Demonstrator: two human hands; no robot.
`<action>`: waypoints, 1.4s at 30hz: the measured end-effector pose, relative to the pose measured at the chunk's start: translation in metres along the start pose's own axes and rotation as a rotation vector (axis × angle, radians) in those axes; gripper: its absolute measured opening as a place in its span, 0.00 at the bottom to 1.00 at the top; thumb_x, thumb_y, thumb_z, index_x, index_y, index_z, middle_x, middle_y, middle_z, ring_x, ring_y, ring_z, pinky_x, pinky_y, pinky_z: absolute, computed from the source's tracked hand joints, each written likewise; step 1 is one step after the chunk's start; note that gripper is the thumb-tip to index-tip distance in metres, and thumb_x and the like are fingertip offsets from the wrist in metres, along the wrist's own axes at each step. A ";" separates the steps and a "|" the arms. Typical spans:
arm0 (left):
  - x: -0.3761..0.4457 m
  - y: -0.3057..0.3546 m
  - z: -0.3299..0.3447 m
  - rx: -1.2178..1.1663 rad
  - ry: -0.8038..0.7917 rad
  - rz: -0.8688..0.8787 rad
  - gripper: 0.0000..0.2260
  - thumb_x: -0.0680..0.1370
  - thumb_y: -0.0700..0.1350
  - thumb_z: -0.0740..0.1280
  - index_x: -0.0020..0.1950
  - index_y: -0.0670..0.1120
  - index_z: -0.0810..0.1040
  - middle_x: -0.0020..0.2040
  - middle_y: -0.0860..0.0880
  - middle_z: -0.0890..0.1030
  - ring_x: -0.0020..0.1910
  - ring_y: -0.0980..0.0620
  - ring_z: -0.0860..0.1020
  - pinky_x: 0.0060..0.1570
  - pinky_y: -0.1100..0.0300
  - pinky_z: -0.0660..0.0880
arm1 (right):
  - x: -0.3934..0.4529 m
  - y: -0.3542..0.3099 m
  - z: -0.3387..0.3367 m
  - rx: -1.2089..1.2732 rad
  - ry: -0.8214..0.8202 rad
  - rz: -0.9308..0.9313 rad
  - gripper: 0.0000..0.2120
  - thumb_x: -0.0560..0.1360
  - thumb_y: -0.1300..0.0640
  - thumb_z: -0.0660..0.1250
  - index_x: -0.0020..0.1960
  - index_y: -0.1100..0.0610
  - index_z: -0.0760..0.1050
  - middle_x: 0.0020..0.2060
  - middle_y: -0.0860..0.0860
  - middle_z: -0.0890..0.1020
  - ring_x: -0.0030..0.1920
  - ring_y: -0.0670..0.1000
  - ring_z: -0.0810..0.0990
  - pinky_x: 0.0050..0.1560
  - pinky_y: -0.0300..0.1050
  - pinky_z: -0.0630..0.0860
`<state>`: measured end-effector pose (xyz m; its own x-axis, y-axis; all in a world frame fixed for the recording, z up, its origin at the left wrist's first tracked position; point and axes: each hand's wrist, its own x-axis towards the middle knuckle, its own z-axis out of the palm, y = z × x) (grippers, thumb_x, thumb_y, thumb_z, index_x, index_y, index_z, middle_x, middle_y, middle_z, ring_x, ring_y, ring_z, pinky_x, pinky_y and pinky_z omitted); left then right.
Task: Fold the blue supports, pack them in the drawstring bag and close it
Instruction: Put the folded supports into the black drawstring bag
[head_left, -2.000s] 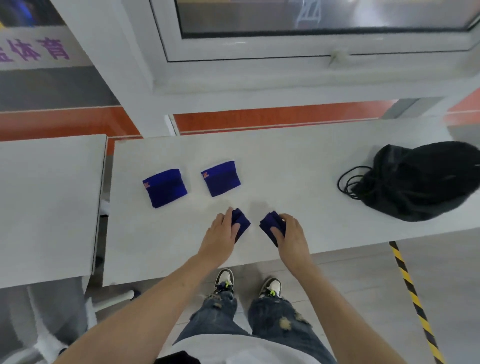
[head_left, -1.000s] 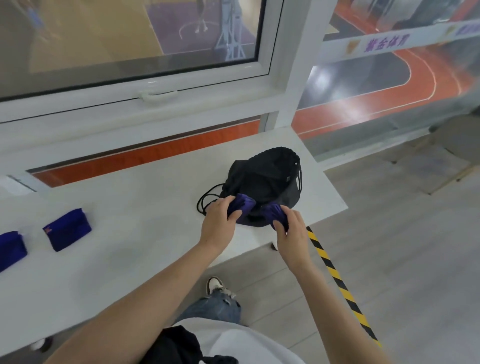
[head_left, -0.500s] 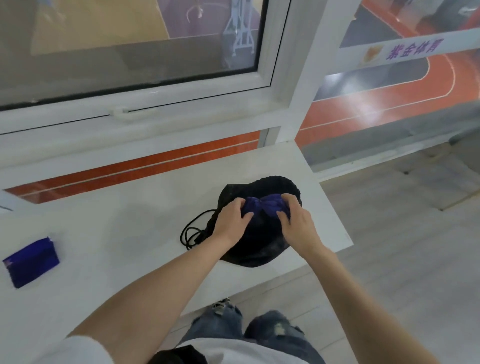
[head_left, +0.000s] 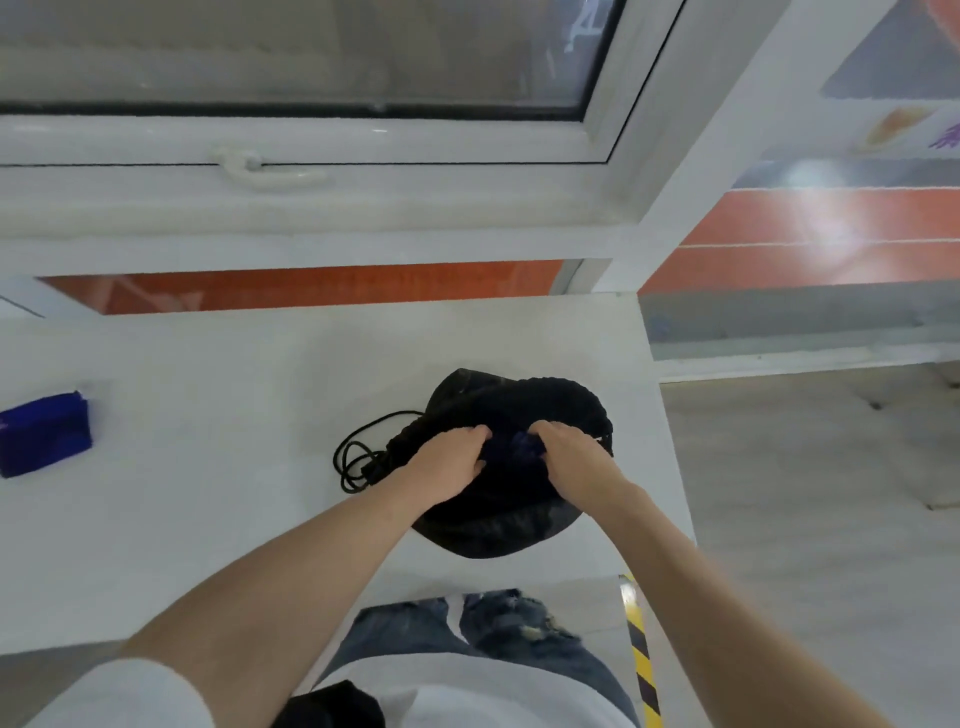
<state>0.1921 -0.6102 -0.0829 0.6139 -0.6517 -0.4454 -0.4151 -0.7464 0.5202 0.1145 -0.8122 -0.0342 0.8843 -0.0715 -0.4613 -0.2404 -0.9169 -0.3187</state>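
Pushed deeper since half a second ago: blue supports (head_left: 523, 446), then a clear band of blue between the hands on top of the bag, now down to a dim patch of blue in the dark opening. Sunk between the knuckles, mostly hidden, shape not readable. Both held inside the black drawstring bag (head_left: 498, 525), which lies slumped and rounded on the white table (head_left: 218, 519) near its right edge, mouth gathered at about 12 o'clock, body sagging toward 6. Left hand (head_left: 451, 462) at 9 o'clock of the blue patch, fingers curled down into the fabric; right hand (head_left: 569, 457) at 3 o'clock, likewise curled; closed on support or on bag cloth, cannot tell. Black cord (head_left: 358, 457) looped loose on the table at the bag's 9 o'clock. Far off at 9 o'clock, one more folded blue support (head_left: 44, 434), flat, well apart from the bag, sitting higher in view than before.
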 end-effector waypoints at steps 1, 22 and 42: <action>0.002 0.002 0.002 0.043 -0.029 0.002 0.17 0.82 0.46 0.67 0.70 0.47 0.73 0.59 0.46 0.83 0.54 0.44 0.83 0.53 0.45 0.81 | 0.005 0.004 -0.001 -0.030 -0.022 -0.017 0.15 0.80 0.62 0.62 0.65 0.51 0.75 0.56 0.49 0.81 0.54 0.55 0.81 0.50 0.46 0.75; 0.018 0.011 0.019 0.120 0.039 -0.217 0.13 0.84 0.45 0.60 0.67 0.50 0.76 0.60 0.47 0.82 0.57 0.46 0.81 0.56 0.47 0.80 | 0.059 0.019 0.012 -0.225 -0.181 -0.184 0.15 0.81 0.55 0.64 0.68 0.51 0.77 0.61 0.51 0.78 0.61 0.56 0.78 0.58 0.53 0.80; -0.166 -0.049 -0.023 0.229 0.707 -0.506 0.19 0.83 0.48 0.61 0.73 0.45 0.73 0.75 0.44 0.73 0.74 0.44 0.72 0.67 0.47 0.74 | 0.010 -0.142 0.027 -0.123 0.349 -0.552 0.09 0.79 0.58 0.66 0.57 0.55 0.81 0.53 0.49 0.83 0.55 0.55 0.81 0.49 0.51 0.80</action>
<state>0.1261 -0.4621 -0.0178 0.9982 -0.0591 0.0102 -0.0600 -0.9796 0.1917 0.1464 -0.6722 -0.0155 0.9472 0.3175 0.0446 0.3143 -0.8919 -0.3252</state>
